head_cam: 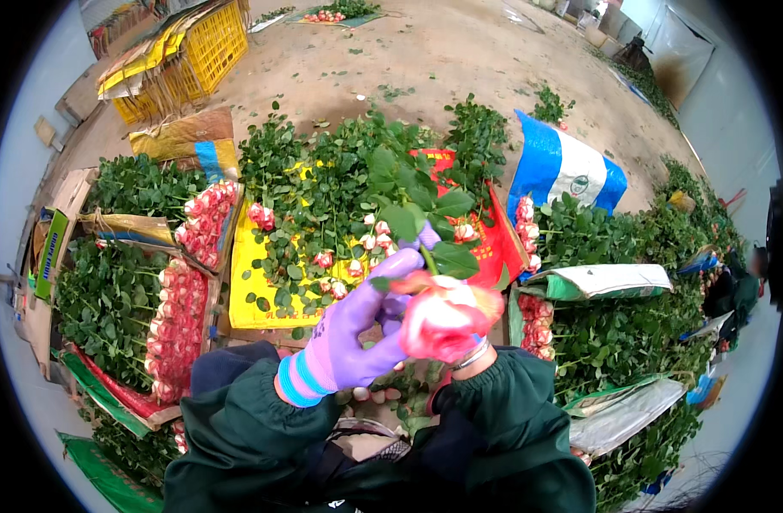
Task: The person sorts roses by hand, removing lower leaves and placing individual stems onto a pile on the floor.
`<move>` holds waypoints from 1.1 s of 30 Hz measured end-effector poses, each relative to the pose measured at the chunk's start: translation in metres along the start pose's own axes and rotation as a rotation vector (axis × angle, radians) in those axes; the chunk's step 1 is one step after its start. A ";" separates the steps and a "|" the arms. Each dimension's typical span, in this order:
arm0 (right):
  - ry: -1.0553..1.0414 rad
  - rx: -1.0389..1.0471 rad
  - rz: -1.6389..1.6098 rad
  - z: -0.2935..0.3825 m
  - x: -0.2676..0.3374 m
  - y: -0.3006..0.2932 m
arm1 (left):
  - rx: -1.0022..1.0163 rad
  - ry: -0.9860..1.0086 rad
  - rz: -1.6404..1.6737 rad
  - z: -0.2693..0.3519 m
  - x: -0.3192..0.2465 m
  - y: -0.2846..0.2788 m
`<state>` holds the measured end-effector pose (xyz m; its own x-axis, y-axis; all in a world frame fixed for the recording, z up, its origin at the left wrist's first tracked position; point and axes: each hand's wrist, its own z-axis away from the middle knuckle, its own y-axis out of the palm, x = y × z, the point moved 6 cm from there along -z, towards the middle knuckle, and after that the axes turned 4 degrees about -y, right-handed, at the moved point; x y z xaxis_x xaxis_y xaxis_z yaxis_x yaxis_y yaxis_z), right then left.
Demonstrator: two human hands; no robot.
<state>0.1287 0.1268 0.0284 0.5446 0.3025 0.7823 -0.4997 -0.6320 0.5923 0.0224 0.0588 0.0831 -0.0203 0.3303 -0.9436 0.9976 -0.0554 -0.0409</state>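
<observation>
A pink-and-white rose point(452, 317) is held up close to the camera, its leafy stem point(429, 260) pointing away from me. My left hand point(366, 327), in a purple coated glove with a striped cuff, curves around the bloom's left side. Its thumb reaches the petals and its fingers are bent apart; whether it grips any petal cannot be told. Behind the bloom, my right hand point(477, 346) is mostly hidden; its wrist wears a bracelet, and it appears to support the rose from below. Beyond lie cut roses point(324, 258) on a yellow sheet point(250, 256) and a red sheet point(507, 247).
Rose bunches point(167, 327) in wrappers line my left, and more bunches point(536, 320) lie right. A blue-and-white woven sheet point(571, 168) stands front right. Wrapping sheets drape a yellow plastic crate point(217, 46) at far left. Fallen petals point(369, 394) lie by my lap. A person point(741, 292) is far right.
</observation>
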 end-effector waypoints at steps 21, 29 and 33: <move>-0.116 -0.205 -0.060 -0.006 -0.020 0.032 | -0.147 -0.085 -0.355 0.009 -0.012 -0.005; -0.545 -0.280 0.938 0.002 0.018 0.064 | -0.152 0.126 -0.427 0.021 -0.004 -0.011; -0.418 -0.220 1.036 0.012 0.011 0.057 | -0.092 0.134 -0.453 0.022 -0.010 -0.009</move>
<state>0.1142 0.0859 0.0685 -0.0376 -0.5798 0.8139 -0.9250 -0.2881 -0.2480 0.0125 0.0355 0.0861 -0.4519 0.4206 -0.7867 0.8920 0.2035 -0.4036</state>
